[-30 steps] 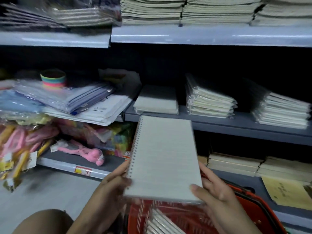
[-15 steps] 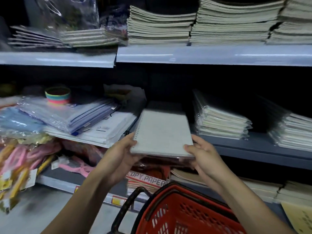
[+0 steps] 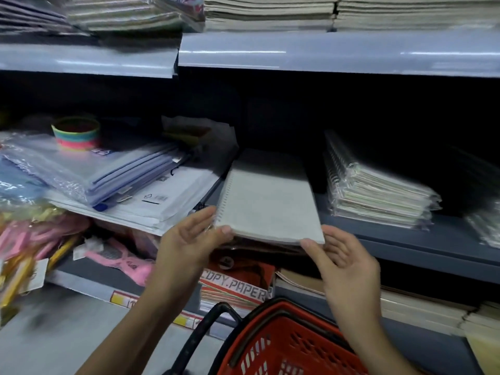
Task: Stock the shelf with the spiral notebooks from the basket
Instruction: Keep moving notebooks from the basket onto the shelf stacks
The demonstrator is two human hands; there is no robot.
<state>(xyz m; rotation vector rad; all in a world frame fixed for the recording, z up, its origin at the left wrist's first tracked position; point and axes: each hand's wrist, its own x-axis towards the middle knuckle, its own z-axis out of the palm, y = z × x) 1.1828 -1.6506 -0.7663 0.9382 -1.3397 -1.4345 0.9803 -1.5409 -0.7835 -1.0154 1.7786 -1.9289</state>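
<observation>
The spiral notebook (image 3: pixel 267 204) had gone from held above the basket (image 3: pixel 292 345) onto the stack at the shelf (image 3: pixel 405 239) front edge; left hand (image 3: pixel 189 236) and right hand (image 3: pixel 343 255) touched its near corners with fingers straightening, so that one looked stocked

2 hands (image 3: pixel 189 236) (image 3: pixel 349 263), 1 red basket (image 3: pixel 292 345), 1 rainbow ring (image 3: pixel 76 133), 1 wrapped spiral notebk stack (image 3: pixel 378 190), 1 copy-paper pack (image 3: pixel 238 288).

I saw a rainbow-striped round ring (image 3: pixel 76 133) atop clear plastic zip folders (image 3: pixel 108 169), pink packaged items (image 3: pixel 119 259) below them, and a red "COPY PAPER" pack (image 3: pixel 238 286) on the lower shelf.
</observation>
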